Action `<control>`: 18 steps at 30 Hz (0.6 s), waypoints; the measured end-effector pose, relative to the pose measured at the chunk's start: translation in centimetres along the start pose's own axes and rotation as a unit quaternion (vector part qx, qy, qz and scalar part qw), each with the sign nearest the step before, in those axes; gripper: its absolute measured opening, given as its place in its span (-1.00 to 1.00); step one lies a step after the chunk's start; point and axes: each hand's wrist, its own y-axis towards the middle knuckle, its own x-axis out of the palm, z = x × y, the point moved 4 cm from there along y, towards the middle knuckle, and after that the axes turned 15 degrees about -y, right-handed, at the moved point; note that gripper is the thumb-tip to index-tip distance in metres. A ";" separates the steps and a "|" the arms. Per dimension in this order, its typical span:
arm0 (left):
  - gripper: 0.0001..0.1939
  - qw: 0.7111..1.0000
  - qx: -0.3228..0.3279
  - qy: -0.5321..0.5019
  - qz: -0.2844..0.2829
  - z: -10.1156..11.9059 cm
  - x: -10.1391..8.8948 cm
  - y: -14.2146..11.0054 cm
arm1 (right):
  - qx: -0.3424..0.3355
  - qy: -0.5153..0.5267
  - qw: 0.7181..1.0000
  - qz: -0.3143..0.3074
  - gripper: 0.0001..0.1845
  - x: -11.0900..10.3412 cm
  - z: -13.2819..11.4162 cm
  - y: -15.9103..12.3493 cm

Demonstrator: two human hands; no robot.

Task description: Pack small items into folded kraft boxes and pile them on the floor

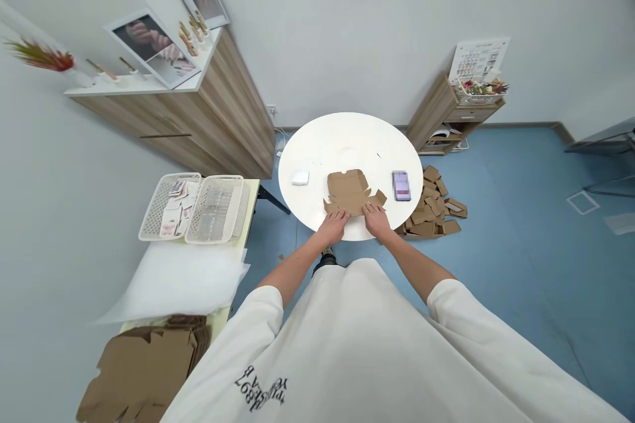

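A partly folded brown cardboard box blank (348,189) lies on the white round table (347,135), close to its near edge. My left hand (334,225) grips the near left edge of the cardboard, fingers bent over it. At the near right edge, my right hand (376,218) has its fingers closed on the same piece, beside a raised side flap. The thumbs are mostly hidden. A small white packet (300,178) is on the table left of the cardboard, and a phone with a lit screen (401,186) is on the right.
Folded cardboard boxes (431,208) are piled on the floor right of the table. On the left side table stand two white baskets (215,209), white foam sheets (178,281) and stacked flat cardboard (143,370). A wooden cabinet (233,106) and small shelf (436,112) stand behind.
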 end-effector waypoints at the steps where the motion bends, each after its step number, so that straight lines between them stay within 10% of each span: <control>1: -0.29 1.000 0.004 -0.001 -0.007 -0.6 -0.1 0.7 | 0.004 -0.001 1.000 -0.011 -0.40 0.3 0.0 0.6; 18: -0.46 0.992 -0.030 -0.020 -0.120 -11.3 -1.6 7.2 | 0.016 0.039 0.992 -0.122 -0.60 2.6 -2.8 10.5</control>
